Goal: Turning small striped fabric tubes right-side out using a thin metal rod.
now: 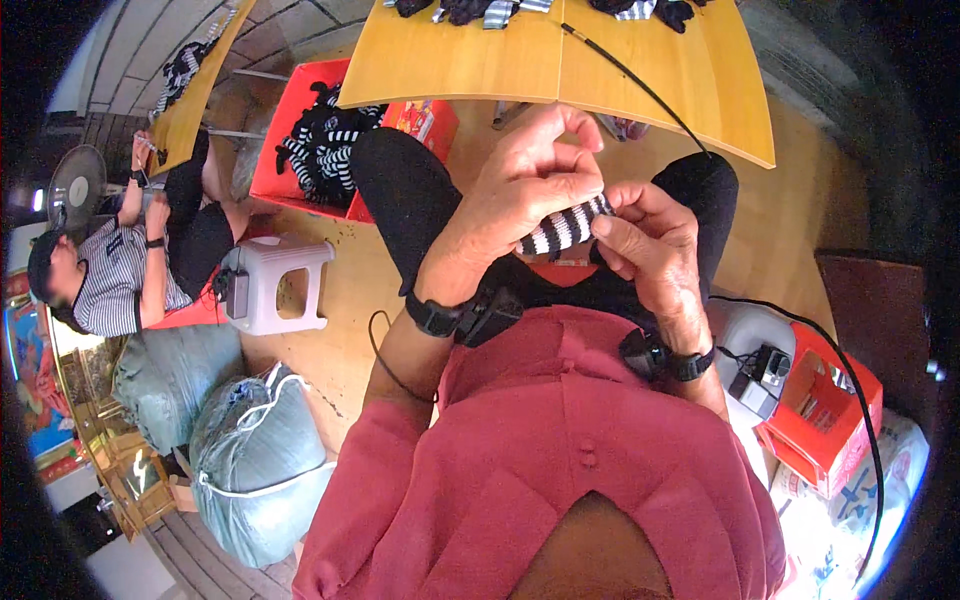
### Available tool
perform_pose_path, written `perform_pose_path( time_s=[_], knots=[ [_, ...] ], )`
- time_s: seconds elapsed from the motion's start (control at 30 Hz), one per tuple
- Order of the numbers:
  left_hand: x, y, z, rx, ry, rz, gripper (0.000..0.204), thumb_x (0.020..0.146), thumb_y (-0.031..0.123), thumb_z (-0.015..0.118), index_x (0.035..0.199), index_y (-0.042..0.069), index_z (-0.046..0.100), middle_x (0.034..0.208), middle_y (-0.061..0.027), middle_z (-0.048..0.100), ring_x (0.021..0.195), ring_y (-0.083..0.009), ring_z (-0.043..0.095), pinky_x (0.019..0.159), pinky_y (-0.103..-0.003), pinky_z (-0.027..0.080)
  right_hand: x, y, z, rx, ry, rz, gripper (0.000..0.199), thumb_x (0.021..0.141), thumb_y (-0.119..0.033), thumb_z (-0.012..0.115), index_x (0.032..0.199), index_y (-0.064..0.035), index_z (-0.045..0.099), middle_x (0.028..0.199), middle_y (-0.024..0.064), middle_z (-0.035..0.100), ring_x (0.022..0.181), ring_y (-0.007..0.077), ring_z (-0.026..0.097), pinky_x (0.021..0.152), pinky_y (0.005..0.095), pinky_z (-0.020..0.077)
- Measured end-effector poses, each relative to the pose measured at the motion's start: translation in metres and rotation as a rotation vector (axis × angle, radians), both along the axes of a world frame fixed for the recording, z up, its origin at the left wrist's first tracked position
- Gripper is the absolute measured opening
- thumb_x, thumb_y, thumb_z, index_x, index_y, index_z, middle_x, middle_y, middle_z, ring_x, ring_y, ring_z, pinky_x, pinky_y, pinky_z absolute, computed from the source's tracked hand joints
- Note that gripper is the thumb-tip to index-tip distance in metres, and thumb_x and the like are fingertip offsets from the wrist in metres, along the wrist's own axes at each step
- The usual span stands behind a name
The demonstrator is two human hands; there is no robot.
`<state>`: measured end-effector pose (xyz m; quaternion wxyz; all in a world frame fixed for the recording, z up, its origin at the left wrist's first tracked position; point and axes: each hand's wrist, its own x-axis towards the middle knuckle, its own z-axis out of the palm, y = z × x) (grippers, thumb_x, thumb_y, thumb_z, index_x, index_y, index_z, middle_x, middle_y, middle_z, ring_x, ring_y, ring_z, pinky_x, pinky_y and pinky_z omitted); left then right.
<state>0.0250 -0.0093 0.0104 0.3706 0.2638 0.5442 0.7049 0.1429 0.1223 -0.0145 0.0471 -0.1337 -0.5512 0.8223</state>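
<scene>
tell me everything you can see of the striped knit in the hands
The striped knit is a small piece with alternating black and white bands across its length; visible stitches make it look soft and yarn-like. It is held at a slant, right end higher, ahead of the red shirt. The right hand pinches its right end between thumb and fingers; the left hand lies against its upper left side. The hands hide parts of it, so its full shape is unclear.

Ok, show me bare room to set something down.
The yellow table is bare from its near edge to the knits at its far side, bar the black cord. Floor is mostly free between the lilac stool and left leg. Crowded: the heaped red bin, and over the lap, where left hand and right hand hold a striped knit.
</scene>
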Motion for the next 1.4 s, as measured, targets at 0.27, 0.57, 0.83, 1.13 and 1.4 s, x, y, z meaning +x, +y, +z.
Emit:
perform_pose_path(
  time_s=[0.27,0.57,0.83,1.13,1.4],
  knots=[
    [-0.008,0.002,-0.013,0.116,-0.149,-0.086,0.028,0.076,0.001,0.064,0.096,0.005,0.045,0.073,-0.0021,0.059,0.068,-0.0068,0.056,0.059,-0.019,0.043,0.001,0.003,0.001,-0.167,0.048,0.102,0.015,0.078,-0.004,0.064,0.093,0.0002,0.064,0.07,0.0017,0.061,0.054,0.0049,0.048,0.046,0.0188,0.0347],
    [-0.004,0.006,-0.021,0.224,-0.064,-0.018,0.02,0.078,0.002,0.063,0.095,0.002,0.052,0.086,-0.0089,0.061,0.081,-0.0142,0.059,0.072,-0.025,0.048,0.001,-0.005,0.003,-0.254,0.119,-0.199,0.01,0.079,-0.006,0.065,0.088,-0.0006,0.065,0.068,-0.0002,0.059,0.053,0.0047,0.047,0.048,0.0189,0.0357],
    [0.004,0.008,-0.034,0.32,-0.197,-0.077,0.073,0.066,0.015,0.077,0.126,0.002,0.038,0.12,-0.0135,0.05,0.109,-0.0236,0.051,0.094,-0.036,0.041,-0.009,0.004,0.021,0.522,0.042,-0.632,0.007,0.079,-0.005,0.063,0.083,0.0013,0.065,0.064,0.0027,0.058,0.054,0.008,0.051,0.048,0.0215,0.0396],
    [0.04,0.035,-0.02,0.639,-0.597,0.141,0.038,0.085,0.025,0.059,0.118,0.009,0.048,0.115,-0.0123,0.055,0.111,-0.0269,0.049,0.096,-0.039,0.038,-0.016,-0.003,0.019,1.019,0.586,-0.618,0.015,0.072,0.003,0.066,0.086,0.0044,0.06,0.072,0.015,0.062,0.062,0.0234,0.062,0.054,0.0299,0.0481],
    [0.009,0.033,-0.013,0.578,-0.507,0.315,0.023,0.087,0.021,0.057,0.102,0.004,0.056,0.098,-0.0092,0.062,0.094,-0.023,0.059,0.088,-0.039,0.044,-0.015,-0.004,0.015,0.571,0.234,-0.398,0.011,0.081,-0.005,0.063,0.089,0.0022,0.064,0.068,0.0054,0.061,0.061,0.0097,0.055,0.055,0.0227,0.0451]
  ],
)
